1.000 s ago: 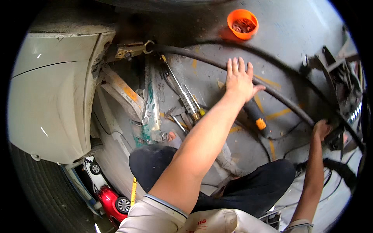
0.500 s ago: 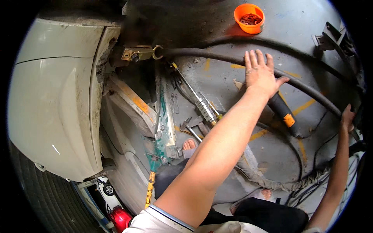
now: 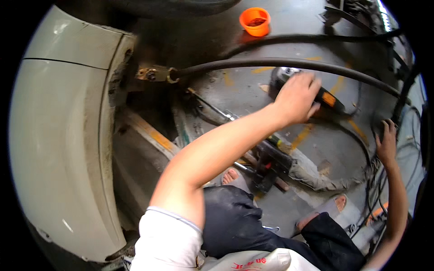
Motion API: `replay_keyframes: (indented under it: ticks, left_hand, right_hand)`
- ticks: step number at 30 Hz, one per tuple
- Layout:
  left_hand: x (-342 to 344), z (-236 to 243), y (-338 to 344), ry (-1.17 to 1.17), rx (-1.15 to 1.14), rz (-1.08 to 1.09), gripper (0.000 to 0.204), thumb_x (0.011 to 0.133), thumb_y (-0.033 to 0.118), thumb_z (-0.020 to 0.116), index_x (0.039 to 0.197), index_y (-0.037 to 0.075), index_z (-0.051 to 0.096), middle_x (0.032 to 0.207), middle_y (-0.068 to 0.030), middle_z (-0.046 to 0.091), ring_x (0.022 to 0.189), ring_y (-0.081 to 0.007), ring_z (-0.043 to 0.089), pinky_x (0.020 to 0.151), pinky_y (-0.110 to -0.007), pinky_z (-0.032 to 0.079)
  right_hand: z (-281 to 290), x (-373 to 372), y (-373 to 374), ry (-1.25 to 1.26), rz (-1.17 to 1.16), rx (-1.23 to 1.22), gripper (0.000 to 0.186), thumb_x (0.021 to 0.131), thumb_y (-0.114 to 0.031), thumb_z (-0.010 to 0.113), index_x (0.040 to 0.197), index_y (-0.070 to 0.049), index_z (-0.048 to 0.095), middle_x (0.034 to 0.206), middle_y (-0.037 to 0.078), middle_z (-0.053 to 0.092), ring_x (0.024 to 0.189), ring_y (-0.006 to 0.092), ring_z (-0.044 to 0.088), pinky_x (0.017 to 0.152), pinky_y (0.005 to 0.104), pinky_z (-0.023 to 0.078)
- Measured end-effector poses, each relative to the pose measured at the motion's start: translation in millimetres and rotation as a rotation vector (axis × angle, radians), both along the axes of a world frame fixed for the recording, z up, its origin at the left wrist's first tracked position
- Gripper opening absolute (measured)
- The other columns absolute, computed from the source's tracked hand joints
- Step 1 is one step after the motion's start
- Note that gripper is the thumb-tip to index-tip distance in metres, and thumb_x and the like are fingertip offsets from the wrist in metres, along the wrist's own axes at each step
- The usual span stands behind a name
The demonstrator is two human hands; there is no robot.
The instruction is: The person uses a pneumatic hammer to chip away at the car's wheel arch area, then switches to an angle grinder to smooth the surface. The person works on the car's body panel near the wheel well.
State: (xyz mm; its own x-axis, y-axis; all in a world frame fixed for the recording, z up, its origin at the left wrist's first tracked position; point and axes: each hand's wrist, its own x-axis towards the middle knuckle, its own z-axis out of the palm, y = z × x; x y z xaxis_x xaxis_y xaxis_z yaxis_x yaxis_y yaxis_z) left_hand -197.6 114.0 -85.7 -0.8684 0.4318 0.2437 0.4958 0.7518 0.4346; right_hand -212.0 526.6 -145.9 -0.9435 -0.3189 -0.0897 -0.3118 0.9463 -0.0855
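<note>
My left hand is smeared by motion. Its fingers and thumb come round the dark body of an angle grinder with an orange patch. The grinder's metal head shows just past the hand. Over it passes a thick dark hose-like bar, whose left end meets a brass-coloured ring and bracket at the pale car body. At the far right my right hand is open, fingers stretched upward beside dark cables; no held object shows.
An orange tub with small reddish-brown pieces stands at the back. A black tool-like object and a grey-wrapped hose lie before my legs. An orange-striped metal beam rises at the left. Cables run along the right side.
My left hand has come off the thick dark bar and onto the angle grinder. My right hand has let go of the bar and is now below it. The view has turned.
</note>
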Motion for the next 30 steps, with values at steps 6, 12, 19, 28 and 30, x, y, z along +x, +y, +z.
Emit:
replay_keyframes:
  ticks: [6,12,19,28,30]
  left_hand:
    - [133,32,-33,-1.175,-0.072,-0.354,0.05,0.087,0.046,0.057,0.107,-0.001,0.058,0.098,-0.0223,0.063,0.094,-0.0365,0.06,0.08,-0.042,0.047]
    - [215,39,-77,-1.258,0.217,-0.055,0.047,0.091,0.039,0.055,0.117,0.001,0.056,0.109,-0.0167,0.063,0.101,-0.0265,0.06,0.089,-0.036,0.046]
    - [206,45,-57,-1.016,0.169,0.029,0.044,0.09,0.036,0.059,0.112,-0.001,0.057,0.099,-0.0187,0.065,0.093,-0.0276,0.064,0.082,-0.035,0.049]
    - [206,8,-59,-1.219,0.069,-0.218,0.051,0.084,0.042,0.064,0.114,0.001,0.058,0.108,-0.0189,0.063,0.102,-0.0327,0.06,0.087,-0.037,0.046]
    - [205,5,-63,-1.229,0.119,-0.24,0.054,0.083,0.043,0.065,0.113,-0.001,0.057,0.111,-0.0196,0.062,0.104,-0.0312,0.059,0.09,-0.037,0.045]
  right_hand:
    - [8,-18,-97,0.104,0.152,-0.337,0.041,0.074,-0.007,0.063,0.112,0.0,0.051,0.115,0.02,0.05,0.11,0.0376,0.047,0.095,0.0409,0.04]
    - [9,-38,-249,-0.32,0.233,-0.24,0.08,0.067,-0.039,0.078,0.127,-0.002,0.041,0.122,0.019,0.049,0.115,0.0338,0.048,0.096,0.0406,0.042]
    - [-31,-24,-299,-0.182,-0.017,-0.1,0.053,0.065,-0.022,0.075,0.11,-0.007,0.052,0.1,0.013,0.062,0.096,0.0313,0.061,0.082,0.0431,0.05]
    - [31,75,-265,-0.263,0.14,-0.486,0.056,0.059,-0.017,0.071,0.11,-0.008,0.05,0.096,0.015,0.061,0.089,0.0333,0.061,0.075,0.0426,0.05]
    - [66,91,-283,-0.473,0.053,-0.567,0.063,0.059,-0.018,0.073,0.116,-0.007,0.048,0.098,0.018,0.061,0.089,0.0331,0.061,0.076,0.0417,0.05]
